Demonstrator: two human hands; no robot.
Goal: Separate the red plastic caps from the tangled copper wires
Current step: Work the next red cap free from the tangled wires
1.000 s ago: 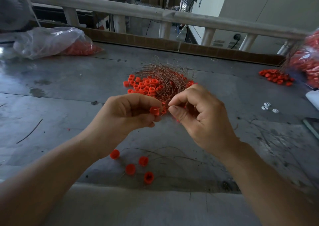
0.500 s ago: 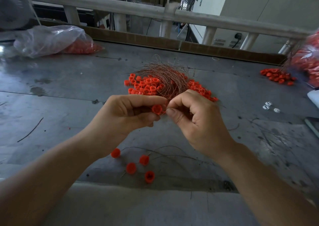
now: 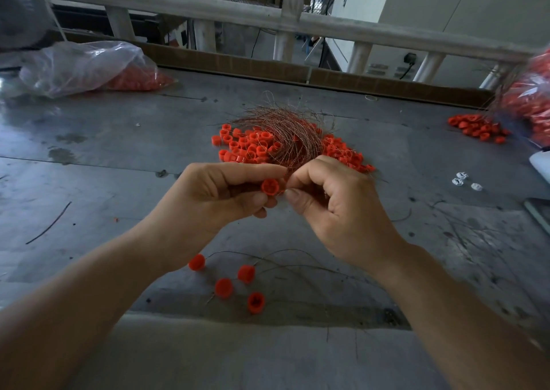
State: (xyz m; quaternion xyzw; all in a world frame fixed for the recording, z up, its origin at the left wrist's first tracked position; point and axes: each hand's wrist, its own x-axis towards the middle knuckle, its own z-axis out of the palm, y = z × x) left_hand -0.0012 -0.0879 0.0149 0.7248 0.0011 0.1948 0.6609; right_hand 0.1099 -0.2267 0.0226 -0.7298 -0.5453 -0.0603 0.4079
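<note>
Both hands clamped together, the left hand (image 3: pixel 217 190) held a small round red plastic cap (image 3: pixel 270 186) while the right hand (image 3: pixel 333 202) pinched thin copper wire (image 3: pixel 285 135), which risked snapping if yanked.

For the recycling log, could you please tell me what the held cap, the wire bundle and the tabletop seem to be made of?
Cap: likely plastic, uniform matte red, moulded shape. Wire bundle: looks like copper, thin reddish-brown glinting strands. Tabletop: probably sheet metal, grey, dull reflections, seams.
</note>
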